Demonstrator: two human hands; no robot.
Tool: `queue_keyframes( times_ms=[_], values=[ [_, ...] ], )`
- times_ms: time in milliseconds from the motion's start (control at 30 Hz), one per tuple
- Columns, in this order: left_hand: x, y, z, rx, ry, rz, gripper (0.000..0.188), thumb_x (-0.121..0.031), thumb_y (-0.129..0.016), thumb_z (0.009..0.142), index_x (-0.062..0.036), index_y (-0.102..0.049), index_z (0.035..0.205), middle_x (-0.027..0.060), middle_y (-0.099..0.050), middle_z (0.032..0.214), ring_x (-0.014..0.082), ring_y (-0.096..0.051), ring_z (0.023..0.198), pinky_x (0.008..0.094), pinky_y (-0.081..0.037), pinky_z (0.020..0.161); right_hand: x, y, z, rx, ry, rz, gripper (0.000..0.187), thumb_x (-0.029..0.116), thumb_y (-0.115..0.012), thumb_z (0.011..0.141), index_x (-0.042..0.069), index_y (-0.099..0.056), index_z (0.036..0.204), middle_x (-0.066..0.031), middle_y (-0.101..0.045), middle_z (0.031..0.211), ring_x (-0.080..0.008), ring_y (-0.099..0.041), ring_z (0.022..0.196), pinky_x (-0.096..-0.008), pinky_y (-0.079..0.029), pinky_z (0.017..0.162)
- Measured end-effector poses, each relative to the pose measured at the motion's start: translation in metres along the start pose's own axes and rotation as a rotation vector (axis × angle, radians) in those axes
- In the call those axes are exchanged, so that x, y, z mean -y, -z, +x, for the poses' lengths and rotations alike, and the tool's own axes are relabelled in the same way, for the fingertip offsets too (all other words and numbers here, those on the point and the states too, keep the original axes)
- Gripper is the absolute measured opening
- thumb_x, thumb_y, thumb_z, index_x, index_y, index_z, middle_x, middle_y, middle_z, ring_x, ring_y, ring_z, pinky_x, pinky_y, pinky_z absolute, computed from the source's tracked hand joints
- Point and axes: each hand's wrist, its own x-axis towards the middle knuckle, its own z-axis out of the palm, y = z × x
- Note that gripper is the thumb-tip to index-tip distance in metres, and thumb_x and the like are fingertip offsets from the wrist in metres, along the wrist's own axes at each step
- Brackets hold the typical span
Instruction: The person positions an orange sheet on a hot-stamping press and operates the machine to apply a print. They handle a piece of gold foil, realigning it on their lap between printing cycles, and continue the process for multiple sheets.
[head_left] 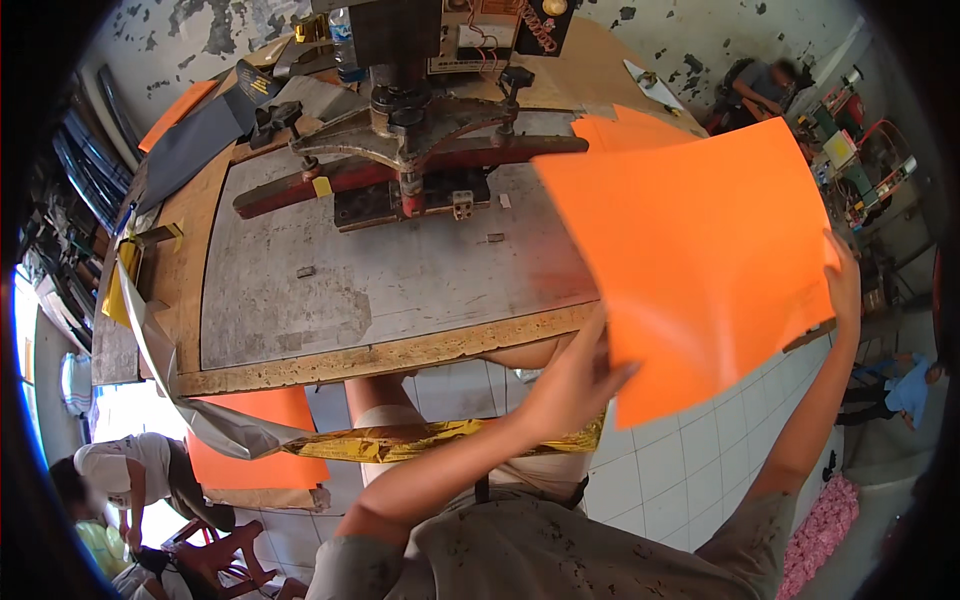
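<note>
A large bendy orange sheet (710,250) is held up over the right side of the work table, its lower part curving. My right hand (845,280) grips its right edge, thumb on the front and fingers partly hidden. At its lower left edge is my left hand (575,390), with the thumb across the front and the fingers along the edge, partly hidden. More orange sheets (595,132) show behind it at the table's far right. Left of the sheet stands a press head (405,150) with a dark block (370,208) beneath, above the worn grey bed (290,280).
A wooden strip (400,360) edges the bed. Gold foil (400,440) and white sheeting (235,430) hang across my lap. Another orange piece (250,435) lies below the table at left. People (150,475) work at lower left, far right and back right. A pink heap (820,530) lies at lower right.
</note>
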Motion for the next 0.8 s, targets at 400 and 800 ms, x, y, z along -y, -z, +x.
queue_keyframes(
  times_ms=[400,800],
  values=[
    [-0.013,0.080,-0.111,0.408,0.202,0.176,0.050,-0.021,-0.071,0.100,0.0008,-0.059,0.144,0.0127,-0.073,0.130,0.0195,-0.071,0.114,0.0349,-0.055,0.096,0.027,-0.197,0.037,0.210,-0.030,-0.229,0.069,0.051,-0.060,0.104,0.011,-0.046,0.159,-0.0224,-0.033,0.168,-0.0406,-0.031,0.156,-0.0520,-0.026,0.126],
    [0.256,0.303,-0.464,-1.052,0.473,1.416,0.027,-0.024,-0.068,0.094,-0.0068,-0.072,0.116,0.0195,-0.074,0.102,0.0377,-0.071,0.092,0.0459,-0.057,0.074,0.093,-0.220,0.026,-0.071,-0.129,-0.230,0.067,0.050,-0.055,0.106,0.008,-0.046,0.158,-0.0157,-0.040,0.166,-0.0341,-0.029,0.158,-0.0590,-0.015,0.128]
  ],
)
